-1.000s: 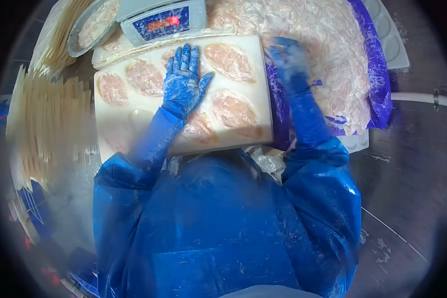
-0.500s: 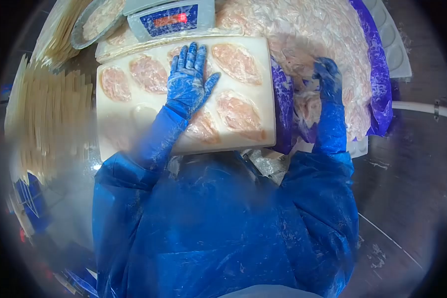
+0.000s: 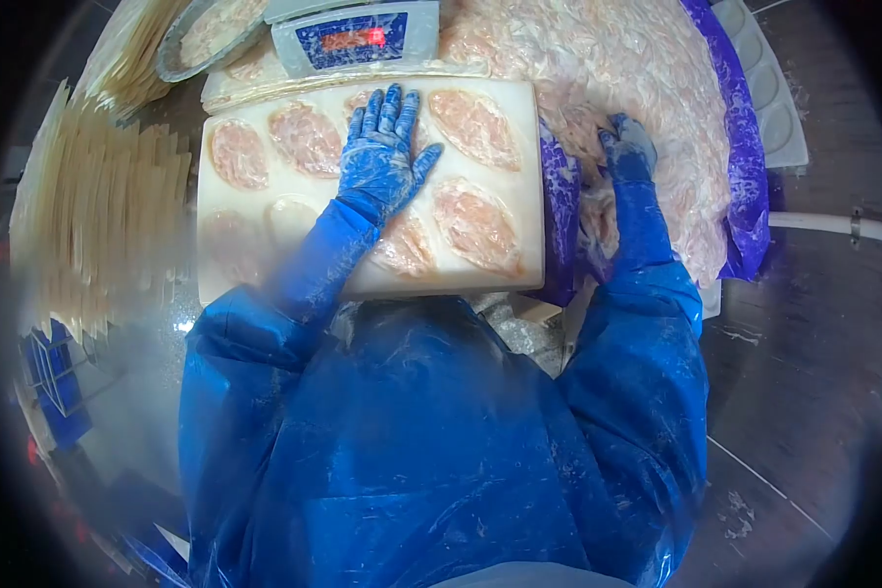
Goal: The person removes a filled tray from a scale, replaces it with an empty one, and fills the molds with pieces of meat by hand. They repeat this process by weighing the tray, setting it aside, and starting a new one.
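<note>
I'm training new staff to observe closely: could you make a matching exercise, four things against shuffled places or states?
1. Left hand
2. Right hand
3. Scale display
4. Bowl

A. Lit red
B. Left of the scale
C. Fingers in the raw meat pile
D. Laid flat over the white molded tray

Pairs: 1-D, 2-C, 3-A, 4-B

Beneath the blue-gloved left hand [image 3: 382,162], a white rectangular moulded tray [image 3: 418,211] is placed; beyond that hand, a grey boxy scale [image 3: 363,41] is set. Beside purple plastic sheeting [image 3: 742,147], a pale raw-meat heap [image 3: 617,49] is touched by the blue-gloved right hand [image 3: 629,149].
</note>
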`<action>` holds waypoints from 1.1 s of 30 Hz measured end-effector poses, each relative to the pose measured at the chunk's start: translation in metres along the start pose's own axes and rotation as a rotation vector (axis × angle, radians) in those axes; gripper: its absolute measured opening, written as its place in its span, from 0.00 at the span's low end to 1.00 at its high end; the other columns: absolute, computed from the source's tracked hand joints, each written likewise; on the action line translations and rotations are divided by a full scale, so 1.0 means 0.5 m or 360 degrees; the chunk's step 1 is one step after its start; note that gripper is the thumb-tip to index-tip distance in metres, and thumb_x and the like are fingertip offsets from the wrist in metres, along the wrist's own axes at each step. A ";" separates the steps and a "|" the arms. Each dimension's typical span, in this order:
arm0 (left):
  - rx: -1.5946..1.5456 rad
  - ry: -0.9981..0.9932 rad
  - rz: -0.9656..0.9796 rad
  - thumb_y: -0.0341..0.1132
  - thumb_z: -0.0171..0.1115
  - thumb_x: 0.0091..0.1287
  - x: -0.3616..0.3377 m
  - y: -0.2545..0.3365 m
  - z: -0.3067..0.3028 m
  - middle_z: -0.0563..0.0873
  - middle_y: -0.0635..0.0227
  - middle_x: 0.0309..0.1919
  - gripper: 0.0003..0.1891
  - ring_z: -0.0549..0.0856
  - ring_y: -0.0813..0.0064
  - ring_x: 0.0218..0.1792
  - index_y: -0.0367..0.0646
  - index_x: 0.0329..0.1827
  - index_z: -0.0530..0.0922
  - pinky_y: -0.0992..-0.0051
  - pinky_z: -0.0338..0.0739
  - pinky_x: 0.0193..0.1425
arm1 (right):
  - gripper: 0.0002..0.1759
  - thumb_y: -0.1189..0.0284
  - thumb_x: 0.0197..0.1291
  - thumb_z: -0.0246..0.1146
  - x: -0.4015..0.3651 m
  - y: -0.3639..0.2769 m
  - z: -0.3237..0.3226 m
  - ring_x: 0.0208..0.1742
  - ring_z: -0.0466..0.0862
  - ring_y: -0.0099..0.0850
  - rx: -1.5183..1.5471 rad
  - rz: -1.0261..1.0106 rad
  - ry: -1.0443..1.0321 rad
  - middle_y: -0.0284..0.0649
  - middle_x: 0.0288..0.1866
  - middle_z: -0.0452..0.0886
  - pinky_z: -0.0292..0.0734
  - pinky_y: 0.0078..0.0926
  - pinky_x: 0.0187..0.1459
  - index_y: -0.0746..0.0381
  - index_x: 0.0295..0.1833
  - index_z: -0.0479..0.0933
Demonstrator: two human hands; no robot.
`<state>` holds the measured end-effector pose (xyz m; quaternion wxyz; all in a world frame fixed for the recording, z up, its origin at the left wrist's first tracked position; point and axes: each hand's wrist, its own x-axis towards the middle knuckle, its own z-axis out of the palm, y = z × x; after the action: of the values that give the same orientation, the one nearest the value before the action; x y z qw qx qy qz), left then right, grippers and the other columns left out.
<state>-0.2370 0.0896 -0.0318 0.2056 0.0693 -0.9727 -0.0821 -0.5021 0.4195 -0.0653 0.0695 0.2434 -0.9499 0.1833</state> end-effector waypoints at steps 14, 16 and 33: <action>-0.0223 0.0035 0.0383 0.46 0.59 0.71 0.021 -0.019 -0.085 0.67 0.54 0.74 0.32 0.67 0.52 0.74 0.47 0.77 0.64 0.57 0.59 0.78 | 0.18 0.75 0.61 0.67 -0.104 -0.059 -0.068 0.48 0.80 0.23 0.1790 0.0702 -0.0020 0.34 0.49 0.82 0.74 0.20 0.51 0.64 0.57 0.76; -0.0369 -0.0139 0.0472 0.44 0.57 0.72 0.002 -0.047 -0.027 0.67 0.57 0.75 0.30 0.67 0.55 0.74 0.48 0.77 0.64 0.57 0.59 0.78 | 0.19 0.74 0.63 0.65 -0.125 -0.113 -0.109 0.50 0.82 0.27 0.1836 0.0726 -0.0227 0.37 0.50 0.82 0.75 0.22 0.55 0.65 0.59 0.76; -0.0667 -0.0171 0.0375 0.42 0.55 0.76 -0.002 -0.072 0.004 0.73 0.58 0.71 0.25 0.71 0.61 0.72 0.43 0.73 0.70 0.62 0.61 0.77 | 0.21 0.66 0.76 0.54 -0.270 -0.506 -0.033 0.62 0.76 0.28 0.2585 0.0612 -0.0640 0.38 0.61 0.77 0.71 0.25 0.64 0.64 0.68 0.72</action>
<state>-0.2331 0.0547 -0.0406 0.1717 -0.0931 -0.9454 -0.2611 -0.2603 0.2785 -0.0003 -0.3284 0.0804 -0.5432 0.7685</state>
